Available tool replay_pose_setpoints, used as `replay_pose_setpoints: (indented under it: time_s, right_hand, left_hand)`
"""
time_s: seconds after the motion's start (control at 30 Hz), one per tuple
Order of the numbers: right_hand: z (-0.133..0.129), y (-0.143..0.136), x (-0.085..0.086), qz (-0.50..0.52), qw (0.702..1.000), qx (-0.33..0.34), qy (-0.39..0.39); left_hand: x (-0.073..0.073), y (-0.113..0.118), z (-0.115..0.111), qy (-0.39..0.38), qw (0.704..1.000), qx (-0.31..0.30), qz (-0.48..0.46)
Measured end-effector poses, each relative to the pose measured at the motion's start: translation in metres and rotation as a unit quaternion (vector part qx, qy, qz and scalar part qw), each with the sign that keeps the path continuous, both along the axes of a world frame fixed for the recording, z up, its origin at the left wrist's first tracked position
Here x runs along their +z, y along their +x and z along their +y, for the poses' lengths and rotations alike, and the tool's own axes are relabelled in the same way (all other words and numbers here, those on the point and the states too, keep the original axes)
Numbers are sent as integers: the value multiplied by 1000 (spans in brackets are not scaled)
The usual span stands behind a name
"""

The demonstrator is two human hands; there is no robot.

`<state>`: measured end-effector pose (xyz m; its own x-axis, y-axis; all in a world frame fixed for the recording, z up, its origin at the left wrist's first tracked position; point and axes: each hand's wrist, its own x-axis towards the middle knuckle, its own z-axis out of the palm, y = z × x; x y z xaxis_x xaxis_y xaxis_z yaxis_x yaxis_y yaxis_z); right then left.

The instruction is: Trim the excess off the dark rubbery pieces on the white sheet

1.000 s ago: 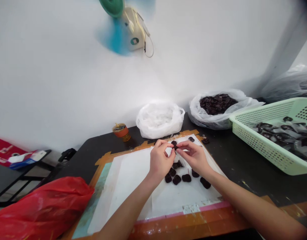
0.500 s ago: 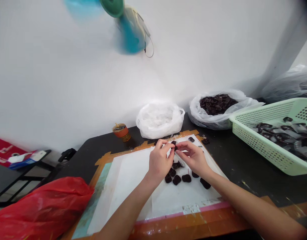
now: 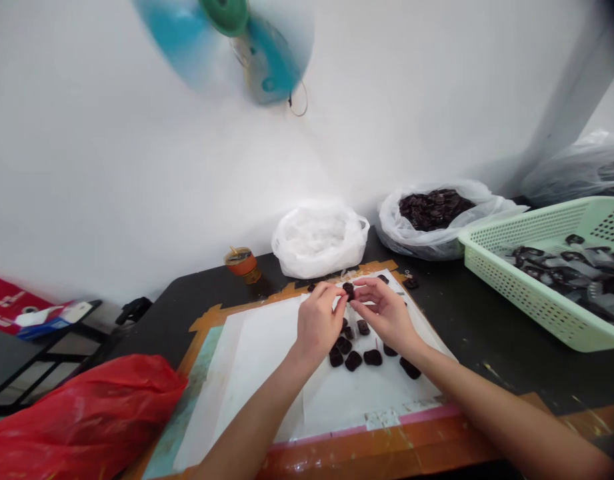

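Over a white paper sheet [image 3: 267,347], a small dark brown piece [image 3: 348,291], rounded and plastic-looking, is held up between both hands. My left hand [image 3: 321,323] is closed, thumb and index finger pinching its left side. From the other side, my right hand [image 3: 387,317] closes its thumb and index fingertips on the piece's edge, its remaining fingers curved. Below the hands, several similar dark pieces [image 3: 373,357] lie scattered on the paper. Another dark piece [image 3: 363,327] rests just under the fingers, beside something pale and translucent that is partly hidden.
A white bag [image 3: 319,257] of pale pieces and a bag of dark pieces [image 3: 434,208] stand along the wall. Right of them sits a green basket [image 3: 537,300] of dark and translucent parts. An orange-banded jar [image 3: 243,265], red plastic bag [image 3: 97,413] and spinning fan [image 3: 271,60] are left.
The held dark piece has turned to show its broad face between my fingertips. Under my hands, the dark pieces on the paper look rearranged. My arms stay in nearly the same place.
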<state>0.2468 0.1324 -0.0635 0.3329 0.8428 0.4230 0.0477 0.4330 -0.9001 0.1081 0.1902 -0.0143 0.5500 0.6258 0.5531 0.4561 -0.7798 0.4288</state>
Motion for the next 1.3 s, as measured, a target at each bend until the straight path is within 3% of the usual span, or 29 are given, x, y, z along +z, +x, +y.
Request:
replay_pose_setpoints:
  time_s: [0.1, 0.3, 0.47, 0.63, 0.77, 0.93, 1.13, 1.3]
  right_hand:
    - [0, 2, 4, 40, 999, 22, -16]
    - [-1, 7, 9, 95, 993, 70, -8]
    - [-2, 9, 8, 64, 993, 95, 5]
    - [-4, 10, 5, -70, 997, 8, 36]
    - [-6, 9, 4, -118, 991, -31, 48]
    - [-6, 10, 3, -163, 984, -51, 54]
    - [-5, 12, 1, -291, 948, -115, 60]
    - [-5, 13, 0, -345, 927, -130, 64]
  left_hand:
    - [2, 1, 1, -65, 996, -21, -49]
    - [9, 0, 9, -186, 973, -125, -53]
    - [7, -3, 13, -246, 959, -110, -87]
    - [9, -6, 12, -263, 956, -101, -83]
    - [10, -6, 11, -272, 952, -108, -88]
    - [7, -4, 11, -251, 956, -117, -94]
    - [4, -2, 9, -109, 990, -76, -53]
    - [0, -2, 6, -28, 998, -46, -31]
